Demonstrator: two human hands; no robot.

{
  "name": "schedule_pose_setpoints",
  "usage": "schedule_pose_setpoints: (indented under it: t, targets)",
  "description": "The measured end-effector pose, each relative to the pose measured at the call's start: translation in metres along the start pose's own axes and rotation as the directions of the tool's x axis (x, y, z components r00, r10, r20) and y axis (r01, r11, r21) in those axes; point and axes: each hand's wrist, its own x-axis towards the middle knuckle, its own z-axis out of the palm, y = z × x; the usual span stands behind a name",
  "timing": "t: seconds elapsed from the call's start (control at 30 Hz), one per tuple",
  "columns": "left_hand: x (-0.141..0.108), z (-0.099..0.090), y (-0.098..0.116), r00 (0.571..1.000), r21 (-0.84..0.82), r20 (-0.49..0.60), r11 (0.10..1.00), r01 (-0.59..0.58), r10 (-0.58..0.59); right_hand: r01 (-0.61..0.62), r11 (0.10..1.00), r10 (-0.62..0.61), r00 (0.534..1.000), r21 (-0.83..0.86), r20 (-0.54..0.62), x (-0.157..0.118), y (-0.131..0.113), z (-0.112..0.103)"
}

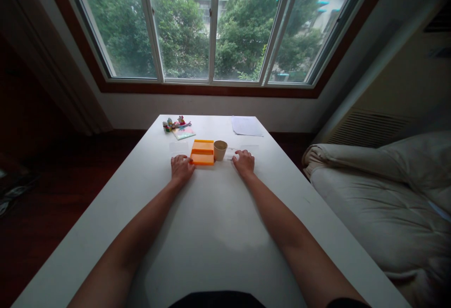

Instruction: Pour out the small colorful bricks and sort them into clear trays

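While left hand [182, 168] rests on white surface [218, 214], its thumb sits at near left corner of orange tray [203, 159]; whether left grip pinches it, cannot tell. Tray lies just right of left grip. Brown cup [220, 151] stands between tray and right hand [244, 162], which curves beside clear item [230, 154]; whether right grip holds it, cannot tell.
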Motion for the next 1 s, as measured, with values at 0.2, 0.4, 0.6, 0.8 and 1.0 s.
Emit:
schedule_pose_setpoints:
  t: [0.2, 0.4, 0.6, 0.8, 1.0]
  targets:
    - [0.003, -0.001, -0.003, 0.999, -0.024, 0.046, 0.999, -0.021, 0.022, 0.013, 1.000, -0.015, 0.998, 0.027, 0.068, 0.005, 0.006, -0.001]
    - [0.003, 0.000, -0.002, 0.999, -0.025, 0.037, 0.999, -0.039, 0.040, 0.046, 0.999, -0.047, 0.996, 0.015, 0.077, 0.004, 0.006, -0.004]
    - [0.005, 0.000, -0.003, 0.998, -0.009, 0.042, 0.999, -0.046, 0.047, 0.041, 0.999, -0.042, 0.996, 0.009, 0.082, 0.002, 0.000, -0.002]
    - [0.011, 0.004, -0.006, 0.999, 0.013, 0.042, 1.000, -0.023, 0.022, 0.022, 1.000, -0.023, 0.998, 0.013, 0.063, 0.001, -0.003, 0.000]
    - [0.022, 0.005, -0.008, 0.998, 0.044, 0.057, 0.998, -0.034, 0.031, 0.008, 1.000, -0.008, 0.999, 0.015, 0.048, -0.001, -0.008, -0.003]
